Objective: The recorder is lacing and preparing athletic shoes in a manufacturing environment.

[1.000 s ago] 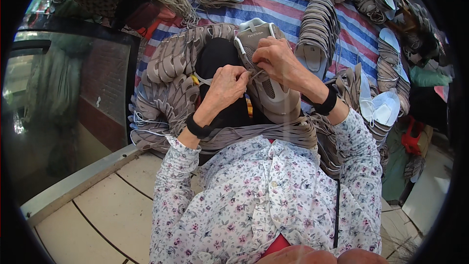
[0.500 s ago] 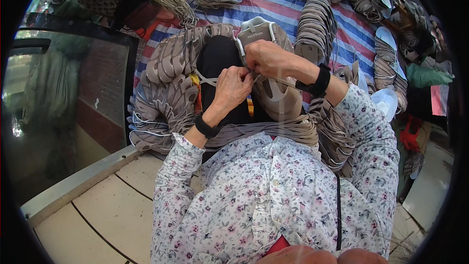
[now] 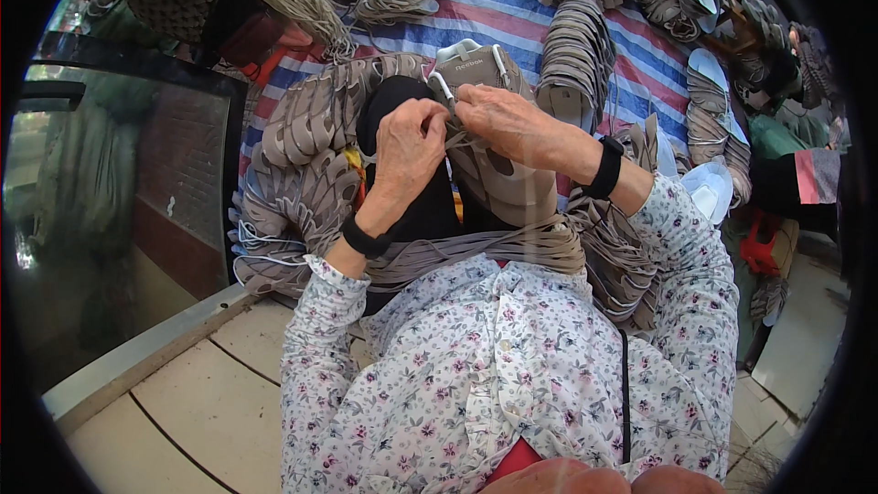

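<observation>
A grey-beige shoe upper [image 3: 510, 185] with a padded tongue [image 3: 471, 71] and white edging lies over my lap. My right hand [image 3: 512, 123] rests against its upper part, fingertips pinched at the white edge. Just to the left, my left hand [image 3: 409, 148] is closed above my dark-clad knee, thumb and fingers pressed together. The two hands' fingertips nearly meet. Whatever either pinch holds is hidden. A bundle of flat beige shoelaces [image 3: 494, 252] stretches across my lap below the upper.
Curved stacks of shoe uppers [image 3: 315, 110] surround my left knee. Another stack [image 3: 578, 55] stands on the striped sheet [image 3: 498, 14] ahead. More uppers [image 3: 718, 119] with pale insole-shaped pieces lie at right. A glass door [image 3: 110, 192] stands left, beside tiled floor [image 3: 215, 393].
My left hand has risen slightly and drawn left, off the upper. My right hand has turned, fingertips nearer the white edge. The pale lace seen stretched between the hands no longer shows. The view has shifted slightly.
</observation>
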A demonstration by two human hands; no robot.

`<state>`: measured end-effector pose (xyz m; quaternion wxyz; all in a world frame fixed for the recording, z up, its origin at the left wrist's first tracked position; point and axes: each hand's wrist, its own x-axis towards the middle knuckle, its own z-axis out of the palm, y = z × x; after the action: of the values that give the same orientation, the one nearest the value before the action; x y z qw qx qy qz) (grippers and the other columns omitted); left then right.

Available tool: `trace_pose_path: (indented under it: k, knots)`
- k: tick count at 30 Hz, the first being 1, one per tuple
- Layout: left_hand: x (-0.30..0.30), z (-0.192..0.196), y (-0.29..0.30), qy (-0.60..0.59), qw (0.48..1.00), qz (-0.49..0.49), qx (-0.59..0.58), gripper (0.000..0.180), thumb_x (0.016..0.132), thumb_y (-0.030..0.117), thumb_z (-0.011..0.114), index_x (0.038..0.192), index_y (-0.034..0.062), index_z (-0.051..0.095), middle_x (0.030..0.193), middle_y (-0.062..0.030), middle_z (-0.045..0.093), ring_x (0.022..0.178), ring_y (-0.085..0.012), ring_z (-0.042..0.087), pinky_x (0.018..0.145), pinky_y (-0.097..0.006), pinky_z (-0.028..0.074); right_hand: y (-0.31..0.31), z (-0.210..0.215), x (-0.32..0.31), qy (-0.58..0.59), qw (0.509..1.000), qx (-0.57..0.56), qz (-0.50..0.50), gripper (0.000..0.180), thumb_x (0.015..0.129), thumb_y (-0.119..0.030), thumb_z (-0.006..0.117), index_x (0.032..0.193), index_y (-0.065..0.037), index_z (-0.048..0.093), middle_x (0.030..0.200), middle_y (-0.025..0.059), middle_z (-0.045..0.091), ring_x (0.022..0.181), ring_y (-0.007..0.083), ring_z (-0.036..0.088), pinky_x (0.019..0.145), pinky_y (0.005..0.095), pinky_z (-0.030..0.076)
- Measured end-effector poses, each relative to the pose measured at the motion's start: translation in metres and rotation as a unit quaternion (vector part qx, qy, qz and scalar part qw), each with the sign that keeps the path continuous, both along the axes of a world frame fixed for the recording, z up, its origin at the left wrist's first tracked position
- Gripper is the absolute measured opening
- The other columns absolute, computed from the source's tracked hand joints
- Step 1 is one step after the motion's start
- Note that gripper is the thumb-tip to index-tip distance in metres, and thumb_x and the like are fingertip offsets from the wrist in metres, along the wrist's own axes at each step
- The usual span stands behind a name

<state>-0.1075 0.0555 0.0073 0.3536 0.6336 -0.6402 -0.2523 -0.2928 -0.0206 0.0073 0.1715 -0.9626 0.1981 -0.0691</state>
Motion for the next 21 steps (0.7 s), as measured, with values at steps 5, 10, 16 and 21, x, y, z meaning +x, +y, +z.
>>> trace_pose_path:
  k: [5, 10, 16, 21]
  knots:
    - [-0.015, 0.001, -0.017, 0.052, 0.998, -0.022, -0.010, 0.016, 0.094, 0.008, 0.057, 0.095, -0.0025, 0.069, 0.064, -0.0043, 0.060, 0.050, -0.0095, 0.058, 0.047, -0.025, 0.046, -0.051, 0.025, -0.040, -0.310, 0.927, -0.209, -0.009, 0.031, 0.080, 0.007, 0.059, 0.109, -0.002, 0.057, 0.118, 0.0149, 0.058, 0.114, 0.0304, 0.057, 0.098, 0.0379, 0.048]
    - [-0.034, 0.002, -0.031, 0.147, 0.983, -0.035, 0.101, 0.020, 0.096, 0.010, 0.056, 0.099, -0.0029, 0.071, 0.060, -0.0010, 0.059, 0.049, -0.0061, 0.055, 0.045, -0.022, 0.045, -0.065, 0.071, -0.098, -0.190, 0.890, 0.341, -0.235, 0.006, 0.094, -0.003, 0.057, 0.094, -0.003, 0.063, 0.104, 0.0081, 0.064, 0.096, 0.0220, 0.065, 0.090, 0.0313, 0.052]
    - [-0.042, 0.001, -0.034, 0.117, 0.982, -0.058, 0.135, 0.024, 0.096, 0.012, 0.055, 0.105, -0.0026, 0.071, 0.060, -0.0031, 0.060, 0.049, -0.0084, 0.056, 0.046, -0.025, 0.047, -0.006, 0.036, -0.088, -0.484, 0.586, 0.636, -0.137, 0.015, 0.102, -0.018, 0.055, 0.100, -0.003, 0.055, 0.101, 0.0078, 0.062, 0.089, 0.0141, 0.064, 0.092, 0.0333, 0.052]
    - [-0.048, 0.000, -0.041, -0.070, 0.992, -0.099, -0.042, 0.023, 0.089, 0.009, 0.056, 0.101, -0.0024, 0.072, 0.063, -0.0153, 0.065, 0.056, -0.0279, 0.064, 0.059, -0.035, 0.053, 0.009, 0.017, -0.104, -0.511, 0.560, 0.620, -0.202, 0.011, 0.101, -0.014, 0.056, 0.096, -0.004, 0.055, 0.082, 0.0019, 0.054, 0.062, 0.0059, 0.046, 0.064, 0.0235, 0.046]
